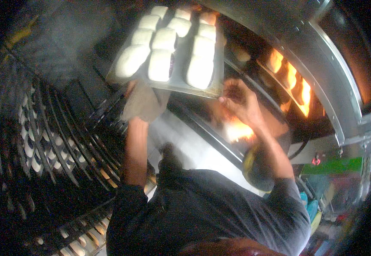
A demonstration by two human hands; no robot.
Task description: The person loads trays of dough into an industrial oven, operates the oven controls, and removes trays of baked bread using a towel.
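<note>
Left hand (145, 102), wrapped in a grey cloth (142, 106), grips the near-left corner of the metal baking tray (181, 64) from beneath. Right hand (239, 102) pinches the tray's near-right edge bare-fingered. Tray is raised at the oven mouth (279, 85), flames (290, 79) glowing inside. Pale dough buns (162, 64) sit in rows on the tray.

I judge the step is best done by keeping the tray level so buns do not slide, bare fingers brief on the rim, weight carried by the cloth hand. Rack (57, 141) at left holds more buns.
</note>
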